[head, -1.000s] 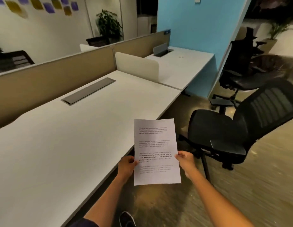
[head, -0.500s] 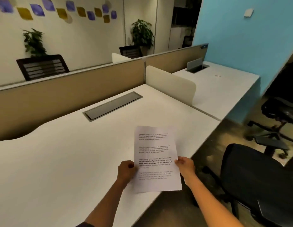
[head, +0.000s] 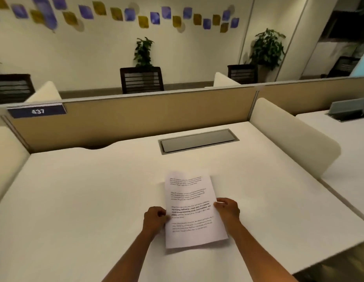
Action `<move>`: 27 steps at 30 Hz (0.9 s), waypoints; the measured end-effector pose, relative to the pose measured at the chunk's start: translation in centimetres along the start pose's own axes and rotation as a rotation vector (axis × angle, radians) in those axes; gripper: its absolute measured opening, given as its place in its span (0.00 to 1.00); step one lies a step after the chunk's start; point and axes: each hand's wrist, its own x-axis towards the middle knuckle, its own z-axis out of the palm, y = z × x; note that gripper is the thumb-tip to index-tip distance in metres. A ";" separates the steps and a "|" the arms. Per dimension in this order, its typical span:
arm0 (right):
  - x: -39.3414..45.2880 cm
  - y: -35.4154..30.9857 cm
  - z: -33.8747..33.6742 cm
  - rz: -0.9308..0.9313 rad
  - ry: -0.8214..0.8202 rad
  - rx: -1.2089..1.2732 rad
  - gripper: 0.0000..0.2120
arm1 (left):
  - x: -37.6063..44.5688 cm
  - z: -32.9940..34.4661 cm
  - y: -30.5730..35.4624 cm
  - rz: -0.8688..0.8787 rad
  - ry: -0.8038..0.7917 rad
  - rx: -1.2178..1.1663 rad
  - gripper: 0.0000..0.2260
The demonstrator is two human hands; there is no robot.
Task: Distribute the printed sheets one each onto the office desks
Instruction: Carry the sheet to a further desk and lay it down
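Head view: the left hand [head: 155,218] and right hand [head: 227,208] pinch the sheet [head: 192,210] by its side edges over the desk [head: 85,200], in front of the cable hatch [head: 198,141]. It looks not yet released; the neighbouring desk [head: 348,137] appears bare.

**Readable text: one number plate, one printed page**

Dark blue plate [head: 37,111] on the top rail of the tan partition [head: 136,117], far left: white digits, blurred, apparently "437".

Printed sheet [head: 192,210] above the white desk [head: 85,200]: four blocks of small black type, part of the third in bold. Words too small and soft to make out.
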 end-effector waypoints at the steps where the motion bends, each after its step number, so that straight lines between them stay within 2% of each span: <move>1: 0.8 -0.7 0.3 -0.026 -0.027 -0.016 0.11 | 0.2 0.2 0.2 -0.013 0.029 -0.010 0.04; 8: 4.0 -1.4 1.2 -0.085 -0.106 -0.101 0.12 | 0.9 1.7 0.2 -0.067 0.119 0.054 0.08; 14: 4.6 0.9 1.1 -0.210 -0.170 -0.301 0.14 | 0.6 2.9 0.0 -0.124 0.143 0.152 0.12; 19: 4.6 2.3 0.7 -0.312 -0.194 -0.480 0.24 | 0.2 3.4 -0.3 -0.124 0.156 0.231 0.22; 23: 4.2 3.3 0.7 -0.433 -0.164 -0.593 0.26 | -0.2 3.7 -1.0 -0.027 0.158 0.377 0.33; 27: 3.8 4.4 0.7 -0.624 -0.185 -0.690 0.26 | -0.7 4.1 -1.6 0.097 0.125 0.564 0.37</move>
